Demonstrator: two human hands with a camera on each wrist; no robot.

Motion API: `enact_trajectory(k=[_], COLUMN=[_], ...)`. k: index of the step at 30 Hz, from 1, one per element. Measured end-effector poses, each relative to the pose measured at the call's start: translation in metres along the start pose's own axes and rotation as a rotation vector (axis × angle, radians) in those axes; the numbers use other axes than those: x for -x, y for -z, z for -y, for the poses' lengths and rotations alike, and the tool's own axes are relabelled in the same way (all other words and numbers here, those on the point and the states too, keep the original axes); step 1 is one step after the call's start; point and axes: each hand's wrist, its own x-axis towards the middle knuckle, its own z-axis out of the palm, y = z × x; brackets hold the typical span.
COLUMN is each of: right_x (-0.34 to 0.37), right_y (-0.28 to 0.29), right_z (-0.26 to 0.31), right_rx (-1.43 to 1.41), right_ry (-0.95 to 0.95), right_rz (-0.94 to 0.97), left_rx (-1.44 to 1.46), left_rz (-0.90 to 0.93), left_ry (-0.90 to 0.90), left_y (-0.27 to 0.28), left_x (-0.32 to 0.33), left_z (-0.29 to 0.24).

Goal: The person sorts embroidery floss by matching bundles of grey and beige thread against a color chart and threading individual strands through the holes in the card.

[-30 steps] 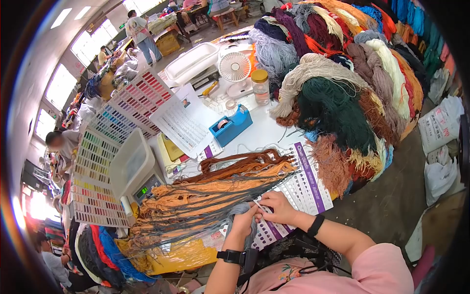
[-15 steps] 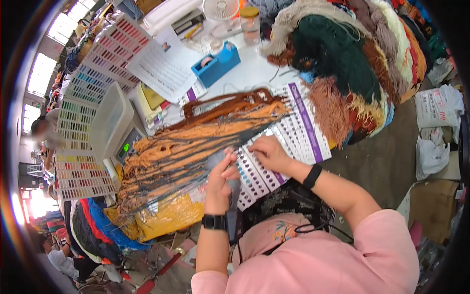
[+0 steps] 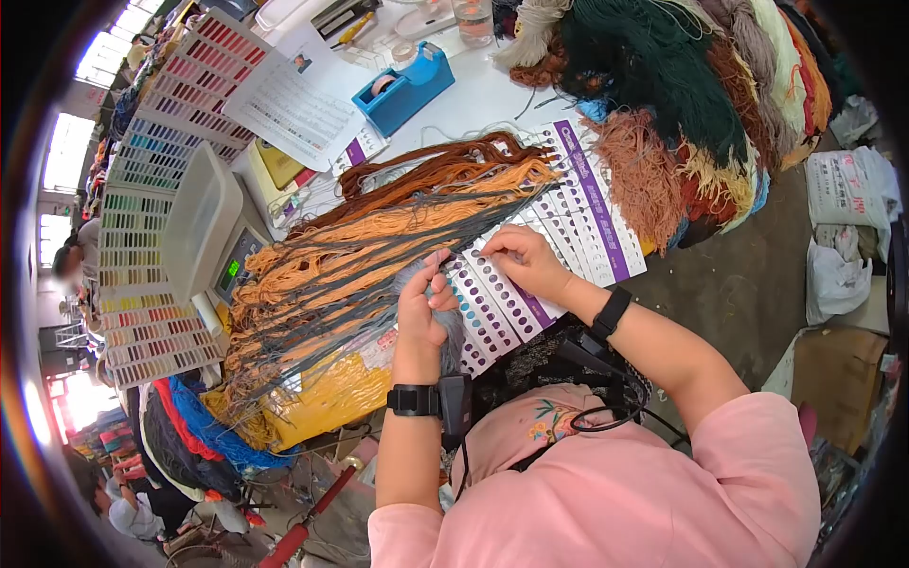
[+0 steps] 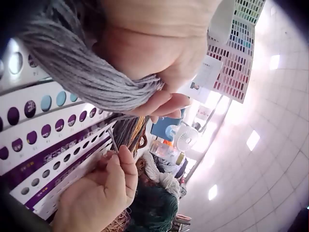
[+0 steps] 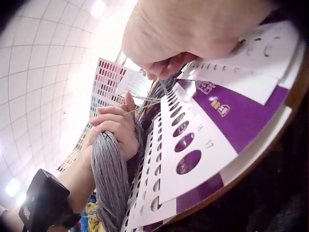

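- Parted since a second ago: the left hand (image 3: 421, 310) and the right hand (image 3: 527, 264), then together, now have a gap between them.
- Left hand: its fingers are curled, gripping a hank of grey yarn (image 5: 109, 176) that drapes over the hand and hangs towards the wrist.
- Right hand: thumb and finger pinch a thin grey strand (image 4: 113, 141); fine strands reach across the gap from the left hand's fingers.
- Between the hands, under the right one and out past it: shade cards (image 3: 595, 204), white with purple bands and rows of round holes.
- Ahead and to the left of the left hand: orange yarn (image 3: 270, 298) with dark grey strands lying over it, brown yarn (image 3: 393, 182) just beyond.
- Farther ahead of both hands: a blue tape dispenser (image 3: 407, 93) on the white tabletop (image 3: 502, 95).
- Well left of the left hand: a scale (image 3: 241, 254) with a lit green readout.
- Ahead and right of the right hand: a heap with dark green yarn (image 3: 653, 80).
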Motion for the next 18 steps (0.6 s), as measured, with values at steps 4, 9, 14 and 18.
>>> enact_trajectory(k=[4, 9, 14, 18], right_x=[0.0, -0.001, -0.001, 0.001], right_y=[0.0, 0.001, 0.001, 0.001], right_z=[-0.001, -0.002, -0.004, -0.006], right_rx=[-0.04, 0.003, -0.015, -0.15], right_ry=[0.019, 0.063, 0.086, -0.07], right_rz=[0.006, 0.005, 0.002, 0.038], left_rx=[0.016, -0.083, 0.378, 0.025], left_rz=[0.034, -0.222, -0.037, 0.148], left_ry=[0.0, -0.098, 0.019, 0.031], left_y=[0.001, -0.004, 0.003, -0.007], left_x=[-0.001, 0.003, 0.019, 0.013], left_z=[0.003, 0.005, -0.005, -0.003])
